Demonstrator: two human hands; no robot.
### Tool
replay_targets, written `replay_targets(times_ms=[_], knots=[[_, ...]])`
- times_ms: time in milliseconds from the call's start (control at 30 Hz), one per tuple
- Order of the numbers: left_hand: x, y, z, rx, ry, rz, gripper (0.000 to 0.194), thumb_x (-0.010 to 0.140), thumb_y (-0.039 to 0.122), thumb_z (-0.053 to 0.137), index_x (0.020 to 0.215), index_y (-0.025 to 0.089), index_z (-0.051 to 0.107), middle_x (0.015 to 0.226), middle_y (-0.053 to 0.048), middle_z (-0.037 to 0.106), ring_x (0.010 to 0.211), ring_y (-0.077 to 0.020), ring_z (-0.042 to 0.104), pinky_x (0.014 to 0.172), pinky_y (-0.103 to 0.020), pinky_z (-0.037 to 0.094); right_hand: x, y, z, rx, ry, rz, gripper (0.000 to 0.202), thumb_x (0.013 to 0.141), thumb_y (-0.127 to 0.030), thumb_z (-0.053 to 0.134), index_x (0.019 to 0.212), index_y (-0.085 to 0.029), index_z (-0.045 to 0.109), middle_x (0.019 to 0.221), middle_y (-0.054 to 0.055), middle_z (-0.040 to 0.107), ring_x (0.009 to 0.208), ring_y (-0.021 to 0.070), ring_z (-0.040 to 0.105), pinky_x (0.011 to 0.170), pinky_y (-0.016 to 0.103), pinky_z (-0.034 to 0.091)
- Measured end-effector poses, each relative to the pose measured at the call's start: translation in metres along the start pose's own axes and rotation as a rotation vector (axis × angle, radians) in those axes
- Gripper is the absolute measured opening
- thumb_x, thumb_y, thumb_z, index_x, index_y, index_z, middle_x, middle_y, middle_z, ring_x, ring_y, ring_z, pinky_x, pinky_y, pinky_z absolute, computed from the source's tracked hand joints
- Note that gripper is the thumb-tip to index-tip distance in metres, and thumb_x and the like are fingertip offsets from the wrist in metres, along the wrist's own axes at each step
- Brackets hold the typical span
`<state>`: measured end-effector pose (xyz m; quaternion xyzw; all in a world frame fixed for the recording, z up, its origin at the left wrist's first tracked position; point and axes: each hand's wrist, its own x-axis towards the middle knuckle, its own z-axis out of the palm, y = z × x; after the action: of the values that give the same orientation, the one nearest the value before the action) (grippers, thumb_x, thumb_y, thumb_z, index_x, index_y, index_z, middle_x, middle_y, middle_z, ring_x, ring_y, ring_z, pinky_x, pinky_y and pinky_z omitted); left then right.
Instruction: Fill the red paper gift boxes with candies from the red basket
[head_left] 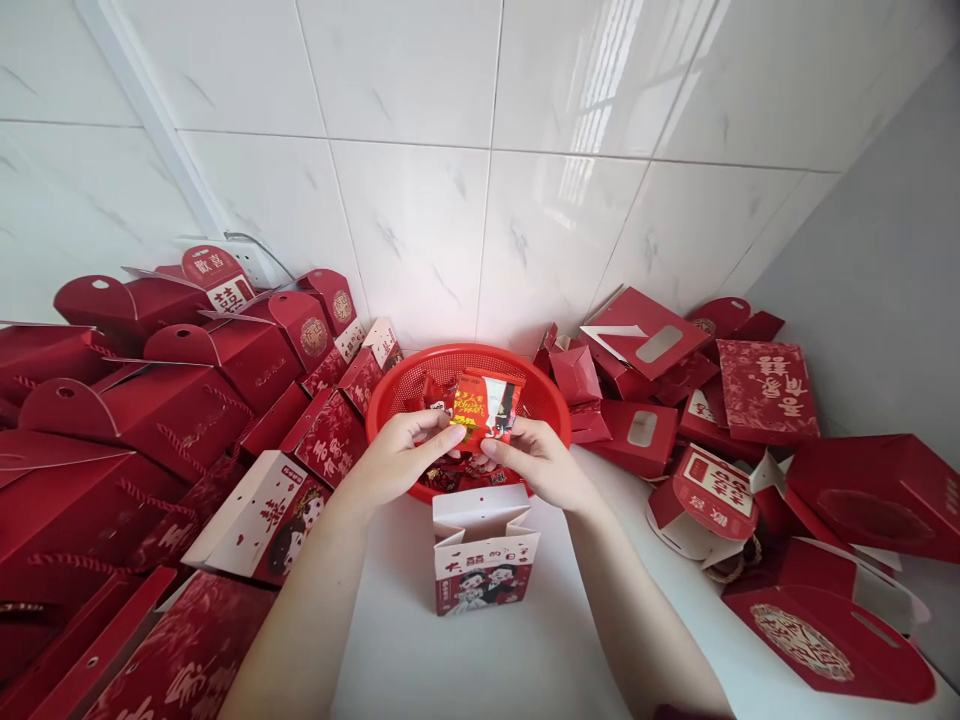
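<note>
Apparently mid-selection, we pinched 1 packet between left hand and right hand, fingers closed; the next move likely called for aiming above the open box.

Left hand near right hand, thumbs inward

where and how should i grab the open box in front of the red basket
Probably low on its two side walls, from left and right at once: the box stands upright, mouth open, its sides crease inward near the top, and the red basket sits close behind.
</note>
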<state>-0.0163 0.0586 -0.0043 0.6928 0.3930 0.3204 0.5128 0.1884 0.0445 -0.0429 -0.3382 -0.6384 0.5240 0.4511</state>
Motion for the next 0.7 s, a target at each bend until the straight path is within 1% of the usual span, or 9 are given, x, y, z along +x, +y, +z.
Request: replay_targets(times_ms=[33,167,267,367,433,533,600,700], knots=[[0.0,0.0,0.0,-0.027,0.0,0.003,0.033,0.088,0.045,0.06,0.096,0.014,0.068,0.095,-0.006,0.069,0.093,-0.0207,0.064,0.085,-0.03,0.05,-0.001,0.0,0.001,-0.008,0.012,-0.005,0.026,0.088,-0.043,0.064,0.097,-0.02,0.071,0.088,0.004,0.07,0.08,0.0193,0.065,0.079,0.035,0.054],[-0.004,0.004,0.003,-0.087,0.044,0.042,0.027,0.086,0.041,0.064,0.087,0.014,0.069,0.088,-0.004,0.068,0.085,-0.0179,0.063,0.079,-0.027,0.05,-0.003,0.0,0.005,0.042,0.037,-0.005,0.021,0.087,-0.04,0.066,0.094,-0.022,0.071,0.083,0.002,0.07,0.078,0.0186,0.064,0.076,0.033,0.054],[-0.006,0.007,0.006,-0.145,0.07,0.082,0.023,0.085,0.037,0.066,0.086,0.014,0.07,0.086,-0.003,0.068,0.082,-0.0167,0.062,0.076,-0.025,0.049,-0.003,-0.002,0.01,0.129,0.049,-0.017,0.017,0.086,-0.038,0.068,0.09,-0.022,0.071,0.079,0.001,0.068,0.075,0.0172,0.063,0.071,0.031,0.054],[-0.006,0.006,0.007,-0.18,0.079,0.115,0.02,0.085,0.034,0.067,0.086,0.015,0.071,0.084,-0.002,0.068,0.08,-0.0159,0.062,0.075,-0.025,0.049,-0.003,-0.004,0.014,0.177,0.057,-0.028,0.016,0.085,-0.037,0.069,0.089,-0.021,0.071,0.077,0.001,0.067,0.072,0.0162,0.062,0.068,0.029,0.054],[-0.006,0.003,0.007,-0.153,0.103,0.143,0.019,0.085,0.034,0.067,0.082,0.015,0.07,0.08,-0.002,0.067,0.077,-0.0155,0.061,0.072,-0.025,0.049,-0.003,-0.005,0.015,0.182,0.057,-0.029,0.017,0.085,-0.037,0.068,0.089,-0.021,0.07,0.076,0.001,0.067,0.07,0.0159,0.062,0.067,0.029,0.054],[-0.007,0.001,0.006,-0.049,0.168,0.185,0.022,0.085,0.035,0.067,0.074,0.015,0.068,0.074,-0.001,0.065,0.072,-0.0149,0.058,0.066,-0.025,0.047,-0.002,-0.005,0.016,0.196,0.061,-0.042,0.018,0.085,-0.037,0.068,0.089,-0.02,0.07,0.075,0.001,0.067,0.069,0.0153,0.062,0.066,0.029,0.054],[-0.008,0.002,0.006,-0.003,0.196,0.195,0.022,0.084,0.035,0.067,0.075,0.015,0.069,0.075,-0.002,0.065,0.073,-0.0164,0.059,0.066,-0.026,0.047,-0.002,-0.004,0.017,0.202,0.06,-0.043,0.017,0.086,-0.037,0.068,0.088,-0.02,0.07,0.076,0.001,0.067,0.07,0.0152,0.062,0.066,0.029,0.054],[-0.009,0.004,0.007,-0.014,0.198,0.179,0.021,0.085,0.036,0.066,0.08,0.016,0.071,0.08,-0.003,0.068,0.079,-0.0192,0.063,0.07,-0.028,0.051,-0.001,-0.003,0.018,0.201,0.06,-0.048,0.016,0.086,-0.036,0.067,0.088,-0.02,0.069,0.075,0.001,0.066,0.067,0.014,0.061,0.064,0.027,0.053]])
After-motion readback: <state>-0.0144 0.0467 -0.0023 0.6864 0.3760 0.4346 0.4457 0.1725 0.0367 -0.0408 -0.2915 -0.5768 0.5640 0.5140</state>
